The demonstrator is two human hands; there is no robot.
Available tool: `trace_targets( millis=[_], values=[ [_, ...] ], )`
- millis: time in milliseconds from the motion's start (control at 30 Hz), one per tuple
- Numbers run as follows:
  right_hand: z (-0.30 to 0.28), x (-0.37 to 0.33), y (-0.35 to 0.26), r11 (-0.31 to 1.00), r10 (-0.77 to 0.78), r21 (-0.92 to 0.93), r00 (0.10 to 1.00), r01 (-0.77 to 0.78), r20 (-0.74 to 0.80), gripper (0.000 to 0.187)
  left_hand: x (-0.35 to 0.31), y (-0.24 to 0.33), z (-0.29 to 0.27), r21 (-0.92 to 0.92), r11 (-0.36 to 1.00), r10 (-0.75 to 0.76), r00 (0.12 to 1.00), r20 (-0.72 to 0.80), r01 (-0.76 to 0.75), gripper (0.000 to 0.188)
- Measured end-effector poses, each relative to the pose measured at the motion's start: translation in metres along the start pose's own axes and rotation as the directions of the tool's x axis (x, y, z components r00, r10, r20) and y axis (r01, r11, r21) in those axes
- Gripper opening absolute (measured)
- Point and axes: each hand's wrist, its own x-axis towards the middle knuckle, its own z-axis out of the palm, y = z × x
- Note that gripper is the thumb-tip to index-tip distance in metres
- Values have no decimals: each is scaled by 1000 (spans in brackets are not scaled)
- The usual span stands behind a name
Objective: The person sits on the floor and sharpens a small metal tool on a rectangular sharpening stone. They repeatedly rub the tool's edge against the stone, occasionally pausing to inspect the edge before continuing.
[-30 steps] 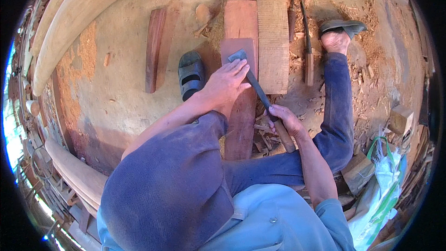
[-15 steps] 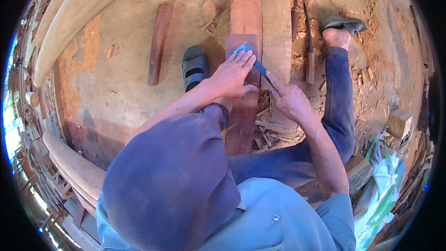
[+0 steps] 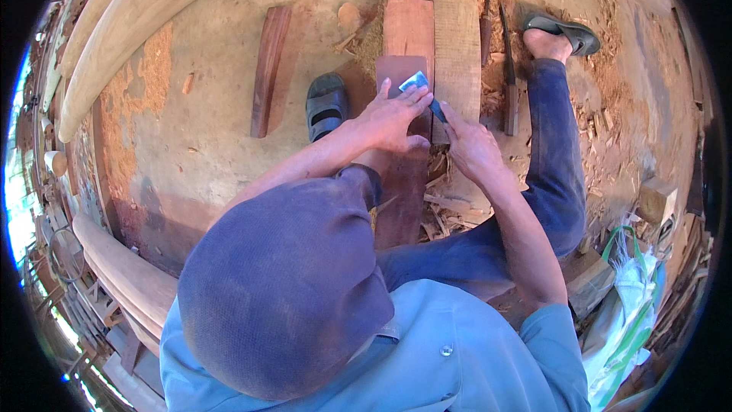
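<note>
My left hand point(image 3: 389, 120) lies over a chisel point(image 3: 414, 82), its fingertips on the metal near the bright, wide blade. The index finger is raised apart from the others, and the thumb sticks out to the right. My right hand point(image 3: 474, 149) is closed around the chisel's dark shank; the rear end is hidden in the grip. Beneath the blade is a flat, dull brown block that looks like a whetstone point(image 3: 390, 66). It rests on a reddish wooden plank point(image 3: 408, 27) running between my legs.
A thick pale beam point(image 3: 455, 46) lies along the plank's right side. Farther right are a long dark tool with a wooden handle point(image 3: 510, 111) and wood chips. A dark wooden strip point(image 3: 270, 72) lies at left. A white-and-green sack point(image 3: 629, 297) sits at lower right. Large curved timbers point(image 3: 130, 30) border the left.
The chisel blade has shifted slightly right and its face catches more light. My left index finger has lifted away from the other fingers. My right hand has moved a little forward along with the tool.
</note>
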Motion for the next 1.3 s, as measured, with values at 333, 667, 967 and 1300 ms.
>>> trace_targets(
  millis=[333,667,967,1300],
  values=[
    [6,15,1,1000,-14,-22,999,15,47,48,-4,-1,2,-21,1000,23,999,-30,-24,97],
    [6,46,16,984,-48,168,994,64,-101,47,25,-26,-15,70,995,77,995,-64,-73,99],
    [17,-23,7,1000,-25,-15,996,27,84,49,-17,17,6,186,960,200,978,60,-207,104],
    [-1,21,-2,999,-45,-8,997,46,65,50,5,-15,-1,233,963,143,990,-2,-138,106]
  ],
)
